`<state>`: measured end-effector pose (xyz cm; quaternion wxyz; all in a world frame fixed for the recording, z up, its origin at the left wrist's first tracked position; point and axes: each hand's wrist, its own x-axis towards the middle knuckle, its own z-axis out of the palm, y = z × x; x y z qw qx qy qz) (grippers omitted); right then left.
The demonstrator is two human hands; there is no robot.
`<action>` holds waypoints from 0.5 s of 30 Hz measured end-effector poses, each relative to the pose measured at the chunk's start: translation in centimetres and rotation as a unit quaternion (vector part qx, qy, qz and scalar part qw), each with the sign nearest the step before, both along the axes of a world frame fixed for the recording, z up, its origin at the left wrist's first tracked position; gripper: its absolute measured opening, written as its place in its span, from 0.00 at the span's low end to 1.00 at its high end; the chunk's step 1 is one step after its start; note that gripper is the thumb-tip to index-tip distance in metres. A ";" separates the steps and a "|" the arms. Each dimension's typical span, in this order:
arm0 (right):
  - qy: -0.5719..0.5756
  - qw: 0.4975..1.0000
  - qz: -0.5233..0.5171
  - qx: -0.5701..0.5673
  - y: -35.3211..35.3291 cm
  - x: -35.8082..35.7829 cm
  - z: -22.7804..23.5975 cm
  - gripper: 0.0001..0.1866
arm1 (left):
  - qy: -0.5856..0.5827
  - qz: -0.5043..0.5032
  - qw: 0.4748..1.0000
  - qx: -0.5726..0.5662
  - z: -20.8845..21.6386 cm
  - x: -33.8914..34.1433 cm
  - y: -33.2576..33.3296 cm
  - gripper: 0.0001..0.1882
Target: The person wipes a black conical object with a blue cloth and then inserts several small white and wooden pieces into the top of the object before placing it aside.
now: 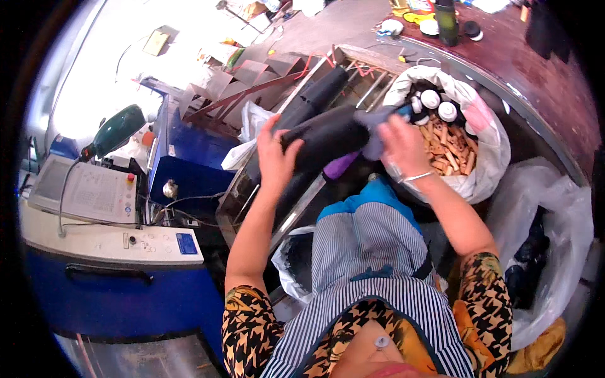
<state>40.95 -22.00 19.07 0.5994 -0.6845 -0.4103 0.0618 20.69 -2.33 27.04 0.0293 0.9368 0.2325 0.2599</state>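
Note:
My left hand (275, 154) grips the near end of a thick black cylinder (329, 135), thumb on one side and fingers on the other. The cylinder lies tilted across the front of me, above a wooden-framed crate (292, 222). At its right end, my right hand (403, 146) is closed on a soft grey-violet piece (374, 133), smeared by motion; its exact kind I cannot make out. That piece meets the cylinder's end. Just below is a purple object (341, 165). Another black cylinder (322, 90) lies behind in the crate.
To the right, a white sack (495, 135) holds tan stick-like pieces (449, 151) and white-capped containers (430, 99). A clear plastic bag (564, 220) with dark items stands nearer. At left is a blue machine with a control panel (94, 189). A reddish-brown table (504, 53) bears a bottle (446, 24).

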 end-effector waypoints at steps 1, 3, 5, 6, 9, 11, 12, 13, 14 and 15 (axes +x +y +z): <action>-0.022 0.998 0.036 0.038 0.2 -1.9 1.8 0.14 | -0.002 -0.035 0.999 -0.029 0.4 0.7 -2.5 0.17; -0.332 0.928 0.049 0.164 0.7 -2.8 3.7 0.12 | 0.005 -0.115 0.993 -0.040 1.3 2.0 -6.9 0.21; -0.388 0.896 0.093 0.195 0.4 -4.1 4.6 0.21 | 0.007 -0.104 0.975 -0.197 0.7 1.0 -8.9 0.31; -0.358 0.907 0.106 0.193 0.0 -4.6 4.5 0.22 | -0.018 -0.129 0.976 -0.175 0.1 0.5 -9.3 0.31; -0.340 0.923 0.100 0.151 -1.9 -6.0 3.6 0.27 | -0.095 -0.178 0.963 -0.177 -0.2 0.7 -11.1 0.26; -0.362 0.921 0.066 0.130 -2.7 -6.1 3.5 0.31 | -0.101 -0.171 0.968 -0.152 0.1 -0.3 -11.8 0.21; -0.380 0.915 0.042 0.126 -3.2 -5.7 3.5 0.33 | -0.082 -0.153 0.978 -0.117 0.5 -1.2 -12.0 0.18; -0.397 0.909 0.021 0.126 -3.5 -5.5 3.2 0.34 | -0.098 -0.155 0.977 -0.107 1.2 -1.5 -12.3 0.15; -0.395 0.913 0.032 0.101 -3.8 -4.7 2.6 0.38 | -0.115 -0.161 0.976 -0.094 2.1 -1.5 -12.7 0.13; -0.414 0.909 0.029 0.032 -4.3 -3.7 2.3 0.40 | -0.126 -0.160 0.976 -0.076 2.5 -1.9 -12.9 0.17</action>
